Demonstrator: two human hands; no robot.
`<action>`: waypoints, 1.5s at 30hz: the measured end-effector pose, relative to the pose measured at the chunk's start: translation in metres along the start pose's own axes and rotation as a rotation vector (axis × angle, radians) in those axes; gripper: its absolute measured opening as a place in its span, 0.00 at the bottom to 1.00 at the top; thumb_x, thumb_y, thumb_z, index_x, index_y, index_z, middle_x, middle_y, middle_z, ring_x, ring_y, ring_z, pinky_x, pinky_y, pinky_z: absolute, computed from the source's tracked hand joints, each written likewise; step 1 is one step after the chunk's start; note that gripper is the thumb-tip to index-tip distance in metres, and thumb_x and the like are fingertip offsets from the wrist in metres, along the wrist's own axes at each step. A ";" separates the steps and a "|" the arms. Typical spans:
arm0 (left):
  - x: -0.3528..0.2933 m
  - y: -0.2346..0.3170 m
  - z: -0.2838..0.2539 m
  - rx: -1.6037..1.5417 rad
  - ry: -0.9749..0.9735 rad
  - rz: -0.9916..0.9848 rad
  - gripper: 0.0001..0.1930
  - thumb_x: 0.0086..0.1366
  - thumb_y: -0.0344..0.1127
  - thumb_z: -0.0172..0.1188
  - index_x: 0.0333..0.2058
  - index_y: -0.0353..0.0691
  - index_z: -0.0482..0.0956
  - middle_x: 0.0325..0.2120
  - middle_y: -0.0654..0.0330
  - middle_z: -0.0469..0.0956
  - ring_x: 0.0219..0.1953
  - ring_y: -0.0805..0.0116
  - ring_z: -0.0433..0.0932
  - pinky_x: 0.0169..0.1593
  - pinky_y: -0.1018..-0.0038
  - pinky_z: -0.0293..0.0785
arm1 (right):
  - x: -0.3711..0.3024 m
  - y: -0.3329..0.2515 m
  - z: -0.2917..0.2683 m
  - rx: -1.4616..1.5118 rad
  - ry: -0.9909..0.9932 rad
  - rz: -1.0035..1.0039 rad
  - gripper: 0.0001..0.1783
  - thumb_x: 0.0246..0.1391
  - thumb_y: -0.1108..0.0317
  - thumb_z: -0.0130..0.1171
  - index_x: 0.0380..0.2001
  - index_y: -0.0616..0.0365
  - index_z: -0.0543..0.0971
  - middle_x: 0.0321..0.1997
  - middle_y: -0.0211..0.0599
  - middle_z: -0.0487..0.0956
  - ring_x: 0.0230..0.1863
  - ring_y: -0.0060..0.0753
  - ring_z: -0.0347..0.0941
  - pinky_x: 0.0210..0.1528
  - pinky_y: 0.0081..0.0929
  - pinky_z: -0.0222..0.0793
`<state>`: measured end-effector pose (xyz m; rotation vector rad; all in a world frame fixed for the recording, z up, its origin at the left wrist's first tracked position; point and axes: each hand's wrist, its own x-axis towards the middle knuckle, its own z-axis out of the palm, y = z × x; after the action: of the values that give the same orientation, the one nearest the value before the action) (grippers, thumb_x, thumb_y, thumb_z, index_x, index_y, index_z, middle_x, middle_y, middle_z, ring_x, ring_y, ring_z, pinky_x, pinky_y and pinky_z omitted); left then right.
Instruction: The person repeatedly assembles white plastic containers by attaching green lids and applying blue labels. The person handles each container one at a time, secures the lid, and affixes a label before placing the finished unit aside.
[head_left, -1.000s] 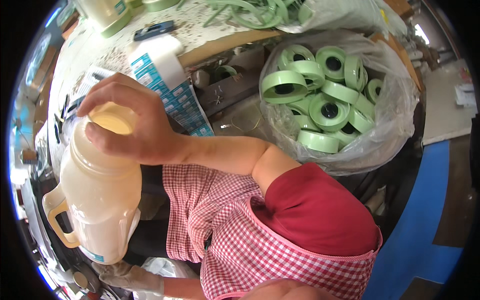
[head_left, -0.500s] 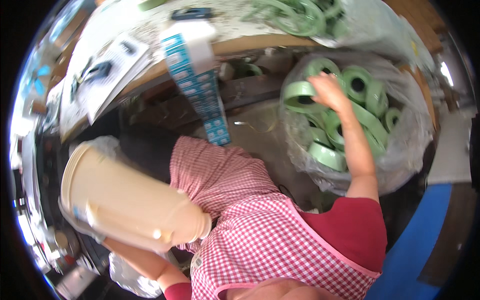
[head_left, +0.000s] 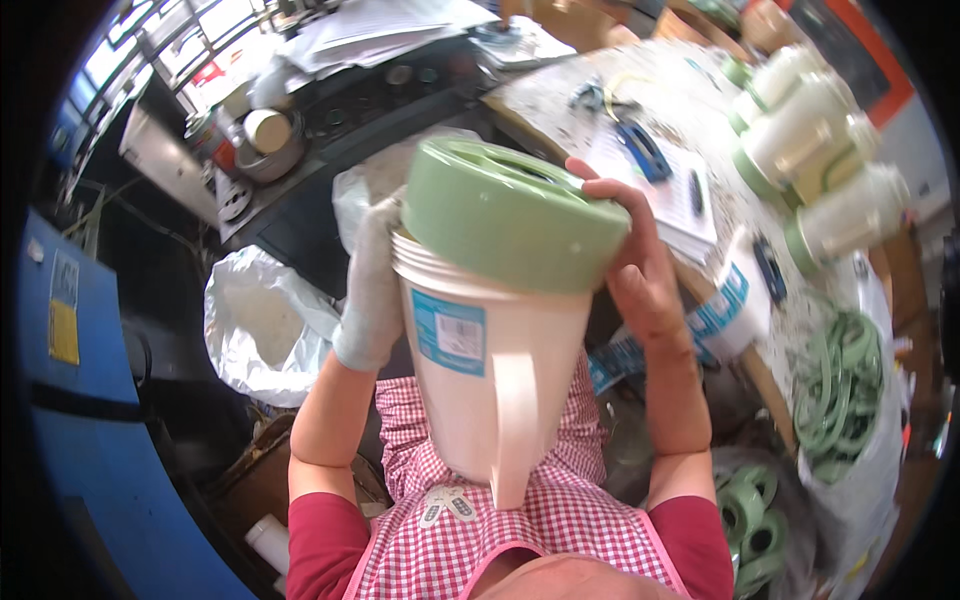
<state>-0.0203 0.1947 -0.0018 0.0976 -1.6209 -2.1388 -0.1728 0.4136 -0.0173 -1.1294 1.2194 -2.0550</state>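
A cream plastic jug (head_left: 430, 400) stands upright against my apron, its handle toward me and a blue label on its side. My left hand (head_left: 372, 290), in a pale glove, is closed around the jug's side near the threaded rim. A thick green lid (head_left: 500, 225) sits tilted over the jug's mouth, its right side raised. My right hand (head_left: 640, 270), bare, grips the lid's right edge, with fingers on top and the palm against its side. The lid's underside on the far side is hidden.
Right of me is a worktable (head_left: 560, 95) with papers, a blue cutter (head_left: 643, 150) and several finished jugs (head_left: 800, 120) with green bottoms. Green handles (head_left: 840, 390) and a bag of green lids (head_left: 750, 520) lie at lower right. A plastic-lined bin (head_left: 265, 320) stands left, beside a blue cabinet (head_left: 80, 400).
My right hand has come out of the bag with a green lid and brought it onto the jug. The jug has turned from lying sideways to upright. My view has swung left.
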 end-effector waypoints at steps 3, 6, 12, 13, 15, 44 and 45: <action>-0.004 0.009 -0.002 0.044 0.154 0.000 0.31 0.81 0.54 0.37 0.61 0.32 0.74 0.53 0.55 0.81 0.56 0.69 0.79 0.61 0.71 0.74 | 0.030 0.021 0.027 0.101 0.080 -0.016 0.44 0.65 0.33 0.59 0.70 0.54 0.64 0.80 0.50 0.60 0.77 0.41 0.59 0.75 0.39 0.59; 0.000 0.009 -0.003 0.017 0.101 -0.006 0.43 0.78 0.70 0.38 0.66 0.31 0.70 0.58 0.52 0.78 0.60 0.66 0.77 0.65 0.69 0.72 | 0.050 0.032 0.033 0.422 0.071 0.129 0.38 0.75 0.35 0.41 0.72 0.54 0.63 0.73 0.47 0.70 0.72 0.39 0.67 0.72 0.40 0.66; 0.021 -0.008 -0.004 0.073 0.212 0.173 0.58 0.67 0.83 0.42 0.74 0.32 0.57 0.67 0.49 0.69 0.67 0.59 0.70 0.71 0.65 0.65 | 0.058 0.071 0.020 0.544 0.064 0.015 0.34 0.77 0.36 0.37 0.63 0.56 0.68 0.71 0.56 0.71 0.70 0.40 0.70 0.72 0.41 0.67; 0.025 -0.015 -0.003 0.050 0.234 0.199 0.59 0.67 0.84 0.42 0.74 0.32 0.57 0.66 0.50 0.69 0.67 0.59 0.70 0.71 0.64 0.65 | 0.057 0.077 0.021 0.481 0.115 0.014 0.34 0.76 0.37 0.38 0.63 0.56 0.68 0.71 0.56 0.71 0.70 0.40 0.70 0.71 0.40 0.67; 0.032 -0.027 -0.006 0.164 0.233 0.422 0.56 0.65 0.84 0.45 0.69 0.33 0.62 0.62 0.49 0.71 0.64 0.61 0.70 0.74 0.63 0.59 | 0.053 0.081 0.023 0.534 0.161 0.026 0.34 0.76 0.37 0.39 0.63 0.56 0.68 0.71 0.57 0.70 0.69 0.40 0.71 0.71 0.39 0.68; -0.007 -0.016 -0.026 0.602 -0.034 0.307 0.50 0.33 0.42 0.77 0.60 0.39 0.68 0.59 0.53 0.69 0.69 0.48 0.66 0.75 0.53 0.57 | 0.019 0.036 0.033 -0.627 0.047 -0.344 0.51 0.32 0.54 0.88 0.58 0.61 0.72 0.56 0.48 0.73 0.60 0.55 0.70 0.68 0.52 0.64; -0.008 -0.017 -0.024 0.613 -0.050 0.352 0.50 0.34 0.42 0.77 0.61 0.39 0.67 0.59 0.53 0.69 0.69 0.48 0.66 0.75 0.53 0.57 | 0.015 0.034 0.031 -0.665 0.017 -0.317 0.50 0.33 0.56 0.87 0.58 0.60 0.72 0.56 0.48 0.73 0.61 0.55 0.70 0.68 0.51 0.64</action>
<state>-0.0111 0.1794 -0.0270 -0.0511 -2.0916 -1.3475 -0.1544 0.3715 -0.0333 -1.6906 1.9157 -1.9130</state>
